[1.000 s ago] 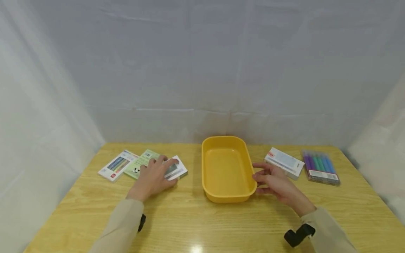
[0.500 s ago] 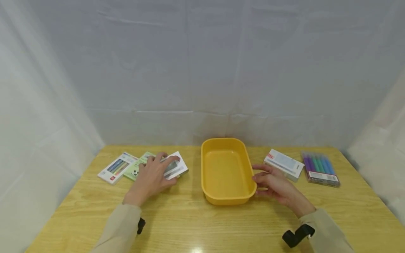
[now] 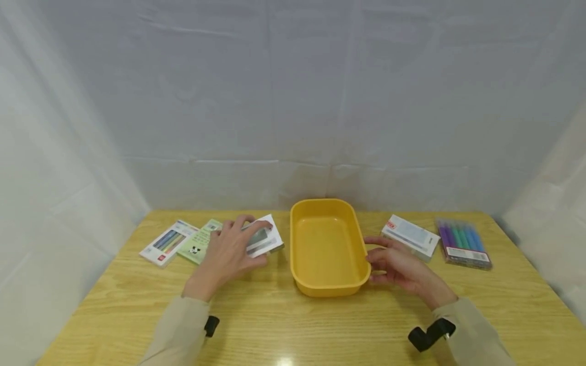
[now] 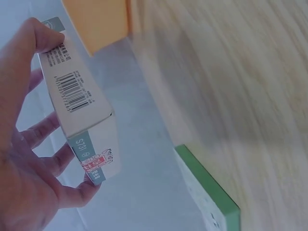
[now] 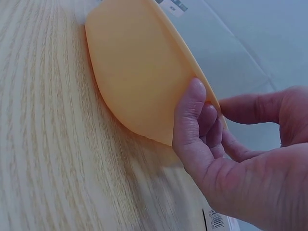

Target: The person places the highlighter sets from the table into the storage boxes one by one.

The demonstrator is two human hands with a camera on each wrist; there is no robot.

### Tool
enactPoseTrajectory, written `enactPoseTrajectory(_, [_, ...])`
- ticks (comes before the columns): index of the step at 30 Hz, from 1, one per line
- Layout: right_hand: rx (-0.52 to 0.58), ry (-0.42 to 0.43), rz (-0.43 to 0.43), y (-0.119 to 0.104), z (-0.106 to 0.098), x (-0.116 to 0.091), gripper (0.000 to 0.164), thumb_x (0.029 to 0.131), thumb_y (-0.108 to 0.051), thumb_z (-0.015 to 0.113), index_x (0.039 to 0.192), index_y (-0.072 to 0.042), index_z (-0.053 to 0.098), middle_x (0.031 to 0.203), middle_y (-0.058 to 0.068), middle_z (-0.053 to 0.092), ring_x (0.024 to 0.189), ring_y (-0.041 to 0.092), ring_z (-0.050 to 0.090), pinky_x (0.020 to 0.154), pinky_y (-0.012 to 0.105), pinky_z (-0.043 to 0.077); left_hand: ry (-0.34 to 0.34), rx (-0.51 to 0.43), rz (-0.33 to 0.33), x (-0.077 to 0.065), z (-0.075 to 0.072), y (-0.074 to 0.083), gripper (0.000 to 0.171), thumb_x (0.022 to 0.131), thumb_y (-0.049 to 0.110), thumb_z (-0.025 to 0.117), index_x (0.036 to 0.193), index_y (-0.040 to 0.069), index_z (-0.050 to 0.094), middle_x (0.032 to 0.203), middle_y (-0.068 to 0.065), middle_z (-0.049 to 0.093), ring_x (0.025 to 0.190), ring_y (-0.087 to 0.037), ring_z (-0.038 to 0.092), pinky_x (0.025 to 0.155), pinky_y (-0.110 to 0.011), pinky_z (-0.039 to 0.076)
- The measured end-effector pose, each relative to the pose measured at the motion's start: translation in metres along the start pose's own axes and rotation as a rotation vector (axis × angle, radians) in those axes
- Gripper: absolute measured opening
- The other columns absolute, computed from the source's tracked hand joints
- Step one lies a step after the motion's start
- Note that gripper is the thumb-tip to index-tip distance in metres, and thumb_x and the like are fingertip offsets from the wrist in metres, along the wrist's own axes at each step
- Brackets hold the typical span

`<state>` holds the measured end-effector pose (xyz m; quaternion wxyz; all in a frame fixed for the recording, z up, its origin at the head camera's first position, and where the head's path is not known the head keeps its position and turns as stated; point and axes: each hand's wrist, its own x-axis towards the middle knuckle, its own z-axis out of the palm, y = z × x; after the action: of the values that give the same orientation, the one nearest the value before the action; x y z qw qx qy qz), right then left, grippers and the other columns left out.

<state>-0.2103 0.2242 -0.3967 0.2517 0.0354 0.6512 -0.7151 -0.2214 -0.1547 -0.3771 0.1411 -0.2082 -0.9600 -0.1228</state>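
Observation:
My left hand [image 3: 229,249] grips a small white box [image 3: 264,241] between thumb and fingers, just left of the yellow bin. In the left wrist view this white box [image 4: 77,91] shows a barcode and a grey-green end marked S731, and it is raised off the table. The yellow bin [image 3: 299,277] stands mid-table with its inside bare. At its right side, my right hand [image 3: 405,267] holds the rim, the thumb at the lip and bent fingers against the outer wall. In the right wrist view the bin [image 5: 139,62] sits flat on the wood.
Left of the left hand lie a green box with a cow print [image 3: 196,247] and a white pack of coloured pens [image 3: 167,244]. Another white box [image 3: 412,236] and a clear case of purple, green and blue markers [image 3: 463,243] lie at right. A pale sheet [image 3: 297,101] hangs behind.
My left hand has lifted the white box and carried it a little right and away from me, closer to the bin. The right hand and the bin have hardly moved.

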Motion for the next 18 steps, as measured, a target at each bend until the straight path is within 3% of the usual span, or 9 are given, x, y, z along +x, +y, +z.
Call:
enactPoseTrajectory(9, [0.012,-0.038,-0.005,0.000,-0.004,0.000,0.064,0.100,-0.007,0.055,0.157,-0.001,0.025,0.107,0.005,0.068,0.092,0.019,0.071,0.079,0.036,0.063,-0.019,-0.003,0.036,0.007,-0.004,0.019,0.059,0.080,0.042,0.077,0.135,0.039,0.056,0.142,-0.006,0.053,0.117,-0.039,0.056,0.083,-0.062,0.046])
enactPoseTrajectory(18, [0.010,-0.034,0.005,0.000,-0.003,0.000,0.063,0.101,-0.008,0.055,0.156,-0.002,0.026,0.106,0.005,0.067,0.092,0.019,0.070,0.080,0.037,0.063,0.005,0.016,0.095,0.010,-0.006,0.029,0.061,0.079,0.043,0.077,0.136,0.039,0.057,0.140,-0.006,0.057,0.112,-0.037,0.058,0.083,-0.058,0.048])
